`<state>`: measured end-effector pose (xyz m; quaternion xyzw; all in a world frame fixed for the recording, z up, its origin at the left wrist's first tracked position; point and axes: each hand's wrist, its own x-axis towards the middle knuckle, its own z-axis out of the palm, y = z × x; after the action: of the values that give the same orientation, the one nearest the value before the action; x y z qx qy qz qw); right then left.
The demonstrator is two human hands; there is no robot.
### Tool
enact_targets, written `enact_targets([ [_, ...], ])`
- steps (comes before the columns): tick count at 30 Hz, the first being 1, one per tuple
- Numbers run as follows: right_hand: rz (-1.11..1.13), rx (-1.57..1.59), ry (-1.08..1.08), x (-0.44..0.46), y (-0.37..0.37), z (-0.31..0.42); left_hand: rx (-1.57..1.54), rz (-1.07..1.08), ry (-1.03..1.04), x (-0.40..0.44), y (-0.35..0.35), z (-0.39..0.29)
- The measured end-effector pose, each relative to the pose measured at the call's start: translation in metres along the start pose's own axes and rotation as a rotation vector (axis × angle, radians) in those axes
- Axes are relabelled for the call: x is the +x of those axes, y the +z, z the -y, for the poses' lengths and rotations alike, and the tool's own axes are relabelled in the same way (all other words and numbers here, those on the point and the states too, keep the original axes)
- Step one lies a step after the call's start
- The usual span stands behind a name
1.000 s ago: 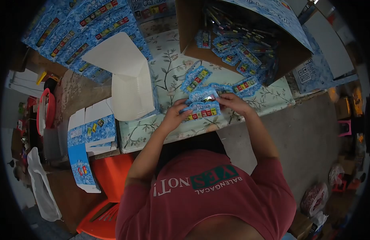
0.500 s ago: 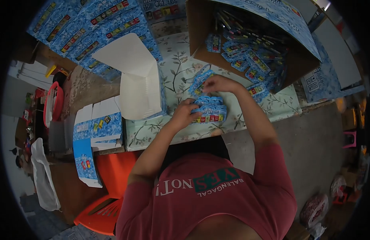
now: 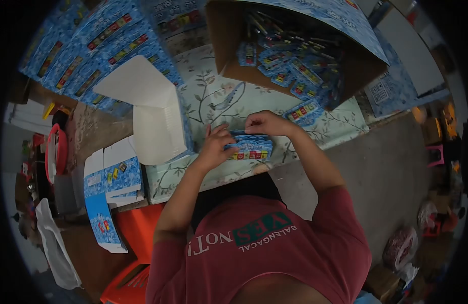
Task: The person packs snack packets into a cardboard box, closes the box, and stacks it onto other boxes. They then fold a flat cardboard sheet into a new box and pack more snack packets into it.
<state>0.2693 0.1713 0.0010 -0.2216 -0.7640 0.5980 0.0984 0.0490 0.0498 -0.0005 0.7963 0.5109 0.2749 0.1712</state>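
Observation:
A stack of blue printed packets (image 3: 251, 150) with a row of coloured pictures stands on the table near its front edge. My left hand (image 3: 215, 148) grips the left end of this stack, with one finger raised. At the rear top edge of the stack, my right hand (image 3: 266, 123) has its fingertips pinched together on the packets. Exactly how many it pinches is hidden. To the right lies a loose blue packet (image 3: 304, 112). An open white-lined box (image 3: 160, 129) sits on the table left of my hands.
A large carton (image 3: 225, 58) at the back right lies open toward me, full of packets. Filled blue display boxes (image 3: 110, 48) stand at the back left. Flattened blue boxes (image 3: 112, 175) overhang the left edge, above an orange chair (image 3: 135, 228).
My right hand has brought the blue packet from behind the stack down against it. The packet now merges with the stack. The whole view has shifted slightly.

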Motion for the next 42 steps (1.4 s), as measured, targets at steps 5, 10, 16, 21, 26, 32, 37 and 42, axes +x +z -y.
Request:
enact_targets([
  [5,-1.155,-0.82,0.692,-0.094,-0.036,-0.035,-0.118,-0.011,-0.028,0.004,0.008,0.002],
  [10,-1.204,-0.617,0.449,-0.074,-0.036,-0.08,-0.111,-0.073,0.038,0.005,0.016,-0.005],
  [16,-0.998,-0.499,0.101,0.033,-0.024,-0.047,-0.076,-0.039,0.084,0.001,0.009,-0.004],
  [21,-0.513,-0.715,0.713,0.061,-0.023,0.014,-0.057,-0.068,0.127,-0.009,0.006,-0.002],
  [26,-0.427,-0.804,0.482,0.114,0.012,-0.005,-0.05,-0.077,0.094,-0.014,0.008,-0.001],
  [32,-0.509,-0.648,-0.01,0.093,-0.001,0.046,0.076,-0.144,0.117,-0.019,-0.008,-0.004],
  [37,0.164,-0.667,-0.083,0.066,-0.004,0.044,0.226,-0.151,0.15,-0.011,-0.016,-0.005],
  [42,-0.398,-0.761,0.166,0.132,-0.117,-0.009,-0.119,-0.076,0.034,-0.012,-0.003,0.008],
])
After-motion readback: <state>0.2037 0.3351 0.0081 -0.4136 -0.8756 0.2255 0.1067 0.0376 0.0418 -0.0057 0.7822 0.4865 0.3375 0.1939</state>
